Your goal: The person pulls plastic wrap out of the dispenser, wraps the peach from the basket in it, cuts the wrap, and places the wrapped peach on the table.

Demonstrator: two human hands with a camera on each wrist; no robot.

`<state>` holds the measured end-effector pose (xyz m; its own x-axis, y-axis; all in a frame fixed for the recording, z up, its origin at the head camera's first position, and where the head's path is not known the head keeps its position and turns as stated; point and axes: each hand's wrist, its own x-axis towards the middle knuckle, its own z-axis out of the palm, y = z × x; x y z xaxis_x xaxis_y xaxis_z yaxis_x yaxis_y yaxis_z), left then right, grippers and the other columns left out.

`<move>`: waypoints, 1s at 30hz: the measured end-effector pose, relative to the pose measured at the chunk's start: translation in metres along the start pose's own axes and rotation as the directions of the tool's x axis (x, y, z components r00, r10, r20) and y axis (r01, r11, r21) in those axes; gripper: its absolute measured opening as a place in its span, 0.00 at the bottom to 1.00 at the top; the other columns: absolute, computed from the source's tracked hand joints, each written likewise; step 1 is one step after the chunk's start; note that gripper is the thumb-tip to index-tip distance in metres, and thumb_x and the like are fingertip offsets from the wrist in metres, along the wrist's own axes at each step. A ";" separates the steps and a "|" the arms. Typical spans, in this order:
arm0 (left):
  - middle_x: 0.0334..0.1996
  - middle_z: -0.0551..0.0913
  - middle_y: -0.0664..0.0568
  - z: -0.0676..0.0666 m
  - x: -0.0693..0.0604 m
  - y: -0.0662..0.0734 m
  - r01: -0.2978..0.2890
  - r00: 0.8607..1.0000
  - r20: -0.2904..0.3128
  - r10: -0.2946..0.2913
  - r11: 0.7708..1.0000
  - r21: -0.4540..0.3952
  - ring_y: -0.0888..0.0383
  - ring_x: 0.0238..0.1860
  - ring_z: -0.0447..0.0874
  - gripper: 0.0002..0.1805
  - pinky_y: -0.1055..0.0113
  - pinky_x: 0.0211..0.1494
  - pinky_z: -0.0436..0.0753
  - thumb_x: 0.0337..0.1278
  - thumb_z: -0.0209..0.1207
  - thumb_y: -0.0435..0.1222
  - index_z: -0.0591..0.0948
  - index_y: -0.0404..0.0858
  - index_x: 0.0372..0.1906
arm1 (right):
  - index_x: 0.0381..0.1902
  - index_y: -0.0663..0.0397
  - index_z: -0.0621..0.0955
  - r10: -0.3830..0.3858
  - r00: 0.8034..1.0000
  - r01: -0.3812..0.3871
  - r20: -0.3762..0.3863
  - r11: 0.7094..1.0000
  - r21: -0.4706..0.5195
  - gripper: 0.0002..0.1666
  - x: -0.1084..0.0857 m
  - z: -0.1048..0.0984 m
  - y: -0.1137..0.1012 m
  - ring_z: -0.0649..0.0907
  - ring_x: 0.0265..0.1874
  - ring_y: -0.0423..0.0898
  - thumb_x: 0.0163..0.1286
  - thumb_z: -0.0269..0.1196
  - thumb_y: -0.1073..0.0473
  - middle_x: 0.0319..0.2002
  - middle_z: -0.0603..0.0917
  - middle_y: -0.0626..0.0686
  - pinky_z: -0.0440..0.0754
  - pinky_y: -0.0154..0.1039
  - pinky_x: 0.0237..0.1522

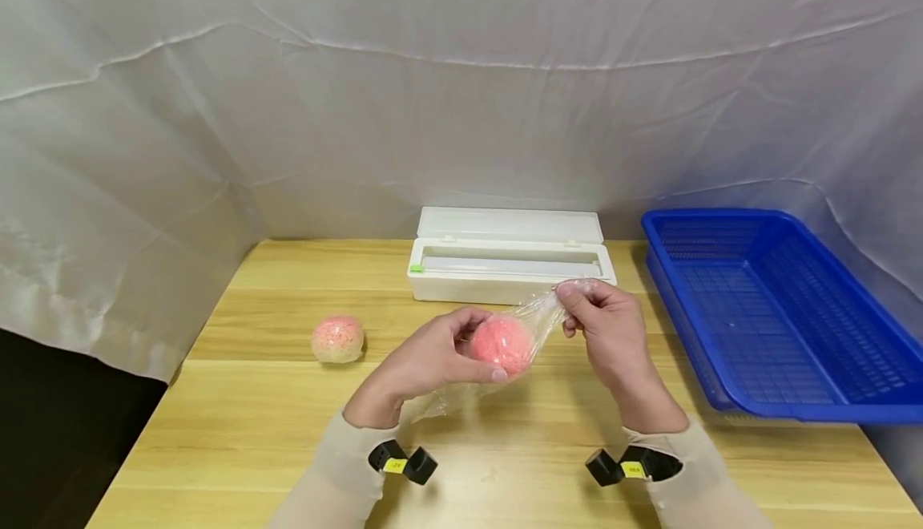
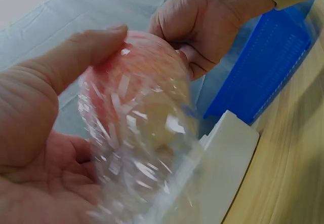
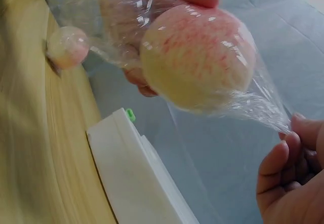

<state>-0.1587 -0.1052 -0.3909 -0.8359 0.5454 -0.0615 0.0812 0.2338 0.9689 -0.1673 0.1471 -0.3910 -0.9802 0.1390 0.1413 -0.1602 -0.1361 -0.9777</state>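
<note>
A pink and cream peach (image 1: 502, 345) is held above the table, with clear cling film (image 3: 255, 110) stretched around it. My left hand (image 1: 433, 357) grips it from the left, thumb on the near side. At its right, my right hand (image 1: 613, 333) pinches a gathered end of the film between thumb and fingers. More film trails loosely from the peach beneath my left hand, as the left wrist view shows. A second peach (image 1: 337, 340), with a shiny surface, rests on the table to the left.
Behind my hands stands a white cling film box (image 1: 469, 285), its lid raised and a green slider at its left end. A blue plastic basket (image 1: 681, 337) is at the right of the wooden table (image 1: 252, 433). Grey cloth (image 1: 461, 128) hangs behind.
</note>
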 end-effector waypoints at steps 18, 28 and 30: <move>0.62 0.80 0.46 0.002 -0.006 0.009 -0.154 0.985 0.061 0.159 0.984 -0.085 0.51 0.60 0.80 0.39 0.62 0.62 0.85 0.49 0.78 0.30 0.75 0.38 0.69 | 0.31 0.46 0.90 0.062 0.996 -0.069 0.060 0.988 0.135 0.17 -0.007 0.020 0.024 0.79 0.27 0.35 0.76 0.63 0.69 0.29 0.86 0.44 0.79 0.26 0.27; 0.70 0.74 0.41 0.000 -0.002 0.001 -0.225 0.956 0.141 0.257 0.952 -0.208 0.51 0.64 0.78 0.45 0.61 0.68 0.83 0.49 0.79 0.31 0.72 0.34 0.74 | 0.31 0.43 0.88 0.226 0.923 -0.267 0.313 0.959 0.097 0.19 -0.009 0.019 0.031 0.84 0.37 0.37 0.83 0.57 0.61 0.36 0.87 0.44 0.87 0.29 0.38; 0.70 0.73 0.40 0.001 -0.001 -0.001 -0.243 0.944 0.160 0.289 0.936 -0.256 0.51 0.65 0.77 0.48 0.61 0.69 0.81 0.47 0.80 0.31 0.69 0.34 0.75 | 0.33 0.43 0.88 0.241 0.888 -0.310 0.390 0.943 0.122 0.17 -0.010 0.018 0.032 0.85 0.37 0.36 0.83 0.57 0.60 0.36 0.88 0.44 0.88 0.29 0.39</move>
<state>-0.1574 -0.1053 -0.3920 -0.6787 0.7112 0.1834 0.1399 -0.1199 0.9829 -0.1650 0.1241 -0.4208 -0.9551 -0.2922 -0.0498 0.1385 -0.2915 -0.9465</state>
